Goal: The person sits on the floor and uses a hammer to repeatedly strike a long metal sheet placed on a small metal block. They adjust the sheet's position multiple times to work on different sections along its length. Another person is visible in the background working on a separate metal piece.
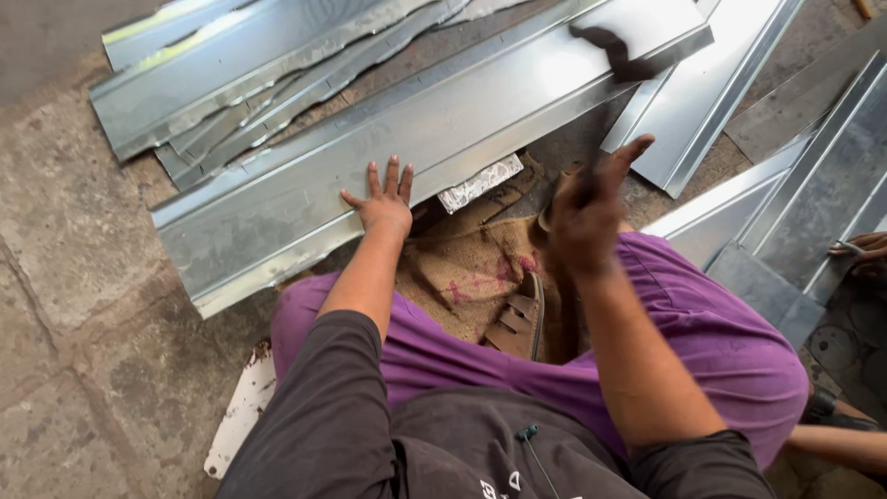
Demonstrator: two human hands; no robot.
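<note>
A long folded sheet-metal strip lies slanted across the stone floor in front of me. My left hand presses flat on its near edge, fingers spread. My right hand is raised and blurred, gripping the handle of a dark hammer whose head hovers over the strip's far right end. I sit with purple-trousered legs folded, a brown sandal resting on burlap sacking between them.
More bent metal strips are piled at the upper left, and flat and folded sheets lie at the right. Another person's foot in a sandal shows at the right edge. A white board lies by my left leg.
</note>
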